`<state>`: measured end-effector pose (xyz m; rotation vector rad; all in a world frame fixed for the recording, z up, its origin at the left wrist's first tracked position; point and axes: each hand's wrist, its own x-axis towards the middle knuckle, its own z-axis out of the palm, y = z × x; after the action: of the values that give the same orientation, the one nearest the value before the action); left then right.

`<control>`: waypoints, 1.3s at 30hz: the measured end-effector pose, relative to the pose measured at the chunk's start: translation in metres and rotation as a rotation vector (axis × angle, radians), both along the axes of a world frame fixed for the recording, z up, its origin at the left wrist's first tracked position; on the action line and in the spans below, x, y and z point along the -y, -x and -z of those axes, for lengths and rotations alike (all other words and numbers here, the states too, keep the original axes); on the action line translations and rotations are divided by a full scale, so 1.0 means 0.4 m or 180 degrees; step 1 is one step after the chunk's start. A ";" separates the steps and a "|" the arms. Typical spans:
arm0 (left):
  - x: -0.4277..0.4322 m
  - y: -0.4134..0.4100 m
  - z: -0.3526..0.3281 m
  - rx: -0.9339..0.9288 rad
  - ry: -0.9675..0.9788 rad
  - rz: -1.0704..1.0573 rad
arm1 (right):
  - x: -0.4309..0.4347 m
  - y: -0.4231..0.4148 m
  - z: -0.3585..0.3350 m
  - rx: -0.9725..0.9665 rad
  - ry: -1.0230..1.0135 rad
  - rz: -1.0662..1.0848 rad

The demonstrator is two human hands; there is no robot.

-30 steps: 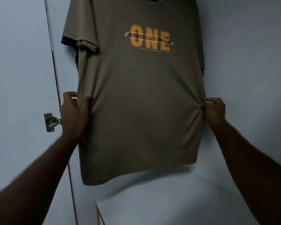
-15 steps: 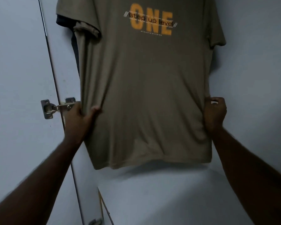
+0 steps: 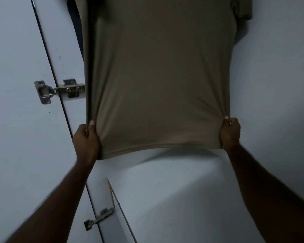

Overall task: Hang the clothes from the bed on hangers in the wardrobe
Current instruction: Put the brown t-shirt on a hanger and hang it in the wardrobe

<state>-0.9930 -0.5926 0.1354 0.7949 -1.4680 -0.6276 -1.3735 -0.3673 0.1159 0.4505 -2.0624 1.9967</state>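
While the olive T-shirt [image 3: 158,76] is hanging inside the wardrobe [image 3: 279,85], with its collar and the hanger lying above the top of the view and so unseen, the person is smoothing it by its 2 lower side seams. The left hand [image 3: 87,139] is gripping the left seam just above the hem [image 3: 156,147], its fingers [image 3: 91,124] curling tight round a bunched fold of cloth. The right hand [image 3: 230,132] is doing the same at the right seam, its fingers [image 3: 229,121] closing on a gathered pinch. Creases are fanning out from both grips and the hem is bowing upward between them, so the cloth is looking taut.

To do this step well, I judge that the pull should be going straight down and evenly on both sides. A harder tug on 1 side is likely to be dragging a shoulder off the hanger or tilting it.

Behind the shirt's left edge a dark garment [image 3: 75,23] is hanging, touching or just beside it; I cannot tell which. Further left, the upper hinge [image 3: 60,90] is sitting right at the cloth's edge, a possible snag, and the lower hinge [image 3: 97,219] is joining the open door [image 3: 12,102] below. A white inner cabinet top [image 3: 165,190] is lying beneath the hem, apart from it.
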 end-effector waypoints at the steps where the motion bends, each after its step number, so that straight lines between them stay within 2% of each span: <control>1: -0.011 -0.003 0.012 0.0120 0.0098 0.0049 | 0.000 -0.007 0.005 -0.0184 -0.0103 0.0093; 4: -0.004 -0.018 0.055 0.0399 0.0206 0.0181 | -0.006 -0.005 0.048 -0.0540 -0.0541 0.0290; 10: 0.056 -0.036 0.102 0.0698 0.0091 -0.0089 | -0.011 0.003 0.087 -0.0538 -0.1347 0.0783; 13: 0.052 -0.022 0.104 0.0865 -0.0015 -0.0020 | -0.006 0.010 0.078 -0.0533 -0.1456 0.0802; 17: 0.052 -0.022 0.122 0.0800 -0.0435 0.0386 | -0.007 0.026 0.089 -0.0539 -0.1593 0.0802; 23: 0.051 -0.051 0.135 0.0455 -0.0901 0.0724 | 0.010 0.014 0.090 -0.0156 -0.1421 0.0440; 28: 0.037 -0.053 0.186 0.0384 -0.1216 0.0883 | -0.010 -0.017 0.133 0.0231 -0.1574 0.0589; 31: 0.015 -0.014 0.245 0.0807 -0.1379 0.1228 | -0.039 -0.056 0.170 0.0183 -0.1995 0.0628; 33: -0.006 0.024 0.280 0.1216 -0.1227 0.1510 | -0.065 -0.097 0.196 0.0159 -0.2257 0.0624; 36: -0.038 0.091 0.310 0.1908 -0.0495 0.1852 | -0.114 -0.172 0.236 -0.0105 -0.2653 0.0691; 39: -0.068 0.134 0.315 0.2025 0.0064 0.2378 | -0.167 -0.268 0.258 -0.0228 -0.3019 0.0905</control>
<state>-1.0467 -0.5655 0.0092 0.4160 -2.3898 -0.9591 -1.2662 -0.3004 0.0126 0.3337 -2.7201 0.7411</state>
